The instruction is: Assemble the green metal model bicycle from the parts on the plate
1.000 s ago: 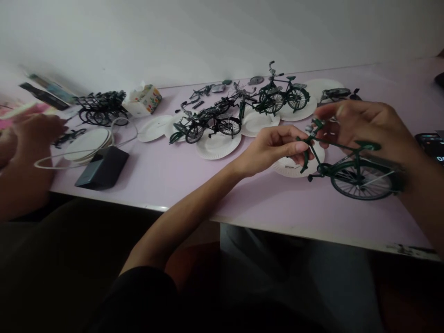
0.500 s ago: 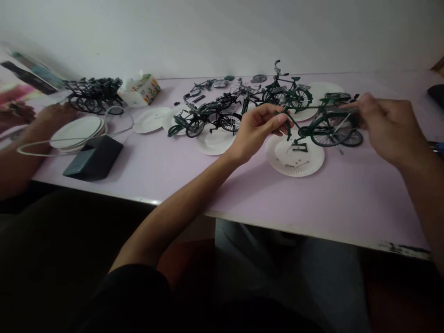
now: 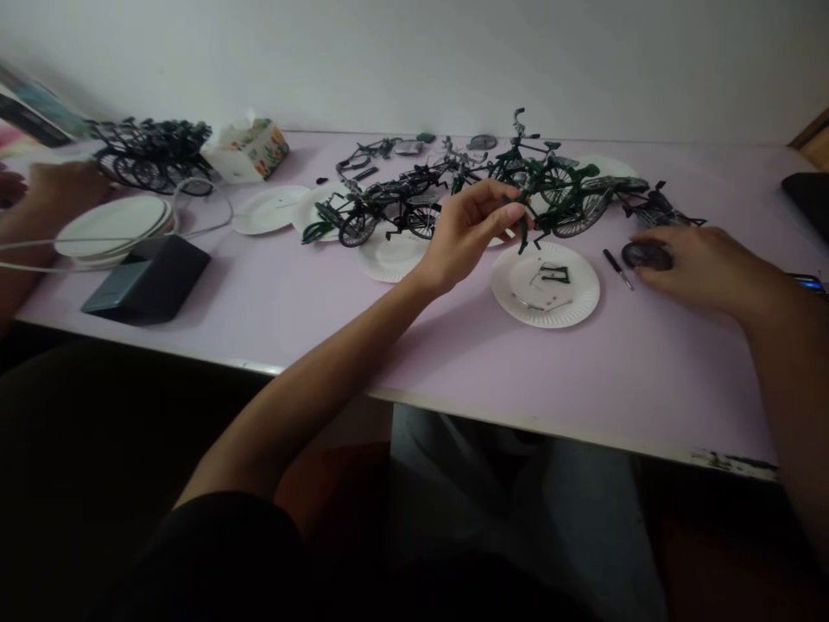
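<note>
My left hand pinches the front end of a green model bicycle, raised above the table and tilted, with a rear wheel on it and no front wheel visible. At the right, my right hand has its thumb and fingers closed about a small spoked wheel at the tabletop. A small screwdriver lies just left of that wheel. Below the bicycle is a white paper plate holding a dark green bracket-like part and several tiny metal pieces.
Several model bicycles and plates crowd the table's middle and back. To the left are a tissue box, stacked plates, a dark wedge-shaped box with a pale cable, and another person's hand near grouped bicycles.
My right hand has left the rear of the bicycle and moved down to the small wheel on the table. The bicycle has tilted in my left hand. The view has shifted slightly.
</note>
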Action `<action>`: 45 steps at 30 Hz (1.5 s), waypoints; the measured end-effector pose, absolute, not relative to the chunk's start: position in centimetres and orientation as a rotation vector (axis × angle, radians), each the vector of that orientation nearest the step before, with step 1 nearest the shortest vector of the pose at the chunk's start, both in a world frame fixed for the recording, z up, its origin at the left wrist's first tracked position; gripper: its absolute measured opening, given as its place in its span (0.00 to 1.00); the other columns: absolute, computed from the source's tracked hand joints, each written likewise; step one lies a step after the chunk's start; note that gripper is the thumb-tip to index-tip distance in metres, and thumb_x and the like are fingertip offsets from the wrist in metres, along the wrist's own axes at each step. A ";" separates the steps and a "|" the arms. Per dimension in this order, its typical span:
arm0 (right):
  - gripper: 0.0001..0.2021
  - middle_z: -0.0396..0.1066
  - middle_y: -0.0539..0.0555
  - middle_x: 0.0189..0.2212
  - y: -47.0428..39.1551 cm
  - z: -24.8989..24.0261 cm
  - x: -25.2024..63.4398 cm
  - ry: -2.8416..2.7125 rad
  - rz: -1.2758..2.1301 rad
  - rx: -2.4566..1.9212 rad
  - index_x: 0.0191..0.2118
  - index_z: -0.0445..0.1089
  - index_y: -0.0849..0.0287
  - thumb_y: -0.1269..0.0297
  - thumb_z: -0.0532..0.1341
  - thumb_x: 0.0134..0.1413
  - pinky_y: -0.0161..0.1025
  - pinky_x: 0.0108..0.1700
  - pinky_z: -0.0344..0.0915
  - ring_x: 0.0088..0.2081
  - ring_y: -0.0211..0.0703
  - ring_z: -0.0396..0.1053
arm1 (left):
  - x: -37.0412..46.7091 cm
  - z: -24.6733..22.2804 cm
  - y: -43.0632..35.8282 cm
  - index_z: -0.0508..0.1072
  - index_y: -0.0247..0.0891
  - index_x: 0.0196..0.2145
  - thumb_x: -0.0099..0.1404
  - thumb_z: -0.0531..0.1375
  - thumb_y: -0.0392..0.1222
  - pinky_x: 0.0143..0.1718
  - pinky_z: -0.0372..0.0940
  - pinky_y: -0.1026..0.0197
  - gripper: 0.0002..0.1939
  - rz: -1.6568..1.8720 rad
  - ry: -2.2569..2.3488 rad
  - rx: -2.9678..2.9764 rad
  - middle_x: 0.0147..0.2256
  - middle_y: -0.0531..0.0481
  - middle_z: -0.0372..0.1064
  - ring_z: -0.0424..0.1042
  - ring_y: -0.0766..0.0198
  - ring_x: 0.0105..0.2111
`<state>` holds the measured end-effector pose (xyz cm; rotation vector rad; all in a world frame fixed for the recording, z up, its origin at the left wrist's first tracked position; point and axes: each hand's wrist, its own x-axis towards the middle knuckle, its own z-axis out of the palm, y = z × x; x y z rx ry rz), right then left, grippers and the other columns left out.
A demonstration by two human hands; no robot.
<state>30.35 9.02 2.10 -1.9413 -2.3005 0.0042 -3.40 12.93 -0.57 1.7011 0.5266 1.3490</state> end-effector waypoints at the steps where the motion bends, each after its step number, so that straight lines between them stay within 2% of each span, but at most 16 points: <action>1: 0.24 0.82 0.62 0.53 8.9 2.1 30.2 -2.318 0.000 -1.936 0.60 0.79 0.56 0.66 0.66 0.58 0.52 0.55 0.75 0.50 0.59 0.81 | -3.4 -0.6 12.9 0.76 0.40 0.43 0.68 0.71 0.62 0.37 0.76 0.61 0.22 1.355 0.548 1.712 0.36 0.50 0.79 0.81 0.64 0.36; 5: 0.32 0.74 0.67 0.64 8.9 1.4 29.8 -2.340 -0.048 -1.909 0.67 0.73 0.61 0.75 0.63 0.55 0.54 0.67 0.69 0.63 0.60 0.75 | -3.2 -0.8 12.9 0.77 0.40 0.43 0.67 0.71 0.64 0.40 0.77 0.59 0.24 1.389 0.613 1.747 0.38 0.50 0.78 0.81 0.63 0.39; 8: 0.30 0.74 0.69 0.65 9.0 1.3 29.7 -2.266 -0.112 -1.906 0.67 0.73 0.66 0.78 0.59 0.58 0.55 0.70 0.65 0.66 0.60 0.73 | -3.1 -0.9 12.9 0.77 0.40 0.43 0.66 0.71 0.65 0.43 0.78 0.58 0.25 1.410 0.638 1.759 0.40 0.50 0.78 0.81 0.61 0.42; 12: 0.18 0.82 0.66 0.53 8.8 2.3 29.0 -2.110 -0.179 -1.903 0.57 0.80 0.63 0.70 0.61 0.66 0.57 0.66 0.71 0.56 0.60 0.80 | -3.0 -0.8 12.7 0.75 0.40 0.42 0.67 0.71 0.64 0.44 0.78 0.56 0.24 1.422 0.676 1.737 0.41 0.49 0.80 0.83 0.60 0.42; 17: 0.11 0.84 0.61 0.45 8.6 3.6 27.6 -1.726 -0.034 -1.491 0.49 0.81 0.59 0.63 0.70 0.64 0.50 0.51 0.79 0.47 0.53 0.84 | -3.1 -0.6 12.7 0.74 0.41 0.42 0.67 0.72 0.59 0.46 0.79 0.58 0.21 1.406 0.643 1.668 0.42 0.48 0.81 0.83 0.59 0.46; 19: 0.11 0.84 0.61 0.44 8.8 3.8 27.4 -1.575 0.050 -1.340 0.49 0.79 0.60 0.60 0.68 0.67 0.49 0.45 0.79 0.45 0.53 0.84 | -3.1 -0.7 12.7 0.74 0.40 0.42 0.66 0.73 0.60 0.45 0.79 0.58 0.22 1.401 0.608 1.641 0.41 0.48 0.81 0.83 0.59 0.45; 22: 0.13 0.83 0.60 0.47 8.6 4.1 27.3 -1.573 0.191 -1.267 0.54 0.75 0.55 0.54 0.60 0.75 0.51 0.42 0.78 0.50 0.54 0.83 | -3.1 -0.9 12.9 0.75 0.40 0.42 0.64 0.74 0.61 0.45 0.80 0.57 0.24 1.385 0.582 1.627 0.41 0.49 0.82 0.83 0.61 0.41; 24: 0.14 0.81 0.60 0.51 8.0 4.4 26.7 -1.615 0.310 -1.235 0.55 0.75 0.52 0.52 0.56 0.77 0.53 0.44 0.77 0.55 0.56 0.81 | -3.1 -1.1 12.9 0.75 0.40 0.42 0.65 0.73 0.62 0.44 0.80 0.57 0.24 1.367 0.600 1.634 0.40 0.50 0.81 0.83 0.61 0.40; 26: 0.14 0.81 0.58 0.54 7.2 4.5 25.7 -1.637 0.441 -1.147 0.51 0.77 0.51 0.51 0.57 0.77 0.57 0.52 0.76 0.58 0.54 0.80 | -3.0 -1.3 12.8 0.75 0.41 0.42 0.65 0.72 0.63 0.42 0.79 0.57 0.24 1.360 0.605 1.644 0.39 0.52 0.81 0.83 0.62 0.39; 28: 0.13 0.80 0.53 0.56 6.5 4.3 24.4 -1.653 0.626 -1.006 0.46 0.78 0.51 0.48 0.63 0.71 0.62 0.61 0.72 0.60 0.54 0.78 | -2.9 -1.3 12.6 0.76 0.42 0.42 0.65 0.72 0.63 0.42 0.79 0.58 0.23 1.360 0.589 1.650 0.38 0.53 0.81 0.83 0.62 0.39; 30: 0.11 0.79 0.50 0.59 5.9 3.9 23.1 -1.624 0.773 -0.947 0.40 0.79 0.50 0.49 0.72 0.60 0.60 0.66 0.70 0.63 0.53 0.76 | -2.7 -1.2 12.2 0.76 0.42 0.42 0.66 0.72 0.61 0.42 0.79 0.58 0.21 1.354 0.575 1.650 0.37 0.54 0.81 0.83 0.63 0.39; 33: 0.09 0.80 0.49 0.59 5.6 3.2 21.8 -1.743 0.763 -0.993 0.34 0.79 0.50 0.53 0.74 0.57 0.56 0.69 0.68 0.65 0.53 0.74 | -2.3 -0.7 11.6 0.77 0.42 0.42 0.68 0.72 0.55 0.42 0.79 0.59 0.16 1.337 0.609 1.619 0.37 0.54 0.81 0.83 0.64 0.39; 35: 0.07 0.82 0.49 0.54 5.6 2.9 21.5 -1.805 0.669 -0.983 0.32 0.81 0.50 0.55 0.73 0.58 0.54 0.67 0.69 0.62 0.52 0.76 | -2.1 -0.4 11.2 0.77 0.42 0.42 0.70 0.71 0.51 0.42 0.79 0.60 0.12 1.325 0.647 1.589 0.37 0.53 0.81 0.83 0.64 0.39; 38: 0.05 0.85 0.49 0.45 5.6 2.6 21.4 -1.818 0.530 -0.991 0.34 0.83 0.49 0.56 0.72 0.58 0.51 0.58 0.75 0.51 0.51 0.81 | -1.8 -0.3 10.8 0.76 0.40 0.41 0.71 0.71 0.49 0.42 0.79 0.61 0.12 1.307 0.660 1.559 0.38 0.52 0.81 0.83 0.64 0.39; 41: 0.07 0.83 0.48 0.36 5.6 2.4 21.3 -1.792 0.365 -1.091 0.36 0.84 0.49 0.54 0.72 0.59 0.48 0.50 0.76 0.41 0.48 0.81 | -1.7 -0.5 10.9 0.76 0.40 0.41 0.70 0.70 0.55 0.43 0.79 0.62 0.16 1.273 0.656 1.569 0.39 0.51 0.81 0.83 0.65 0.41; 45: 0.08 0.80 0.48 0.31 5.5 2.3 21.1 -1.752 0.216 -1.135 0.35 0.84 0.51 0.54 0.71 0.60 0.47 0.47 0.74 0.37 0.47 0.79 | -1.8 -0.6 10.9 0.76 0.43 0.47 0.67 0.71 0.62 0.47 0.79 0.59 0.23 1.364 0.740 1.695 0.46 0.49 0.78 0.82 0.61 0.46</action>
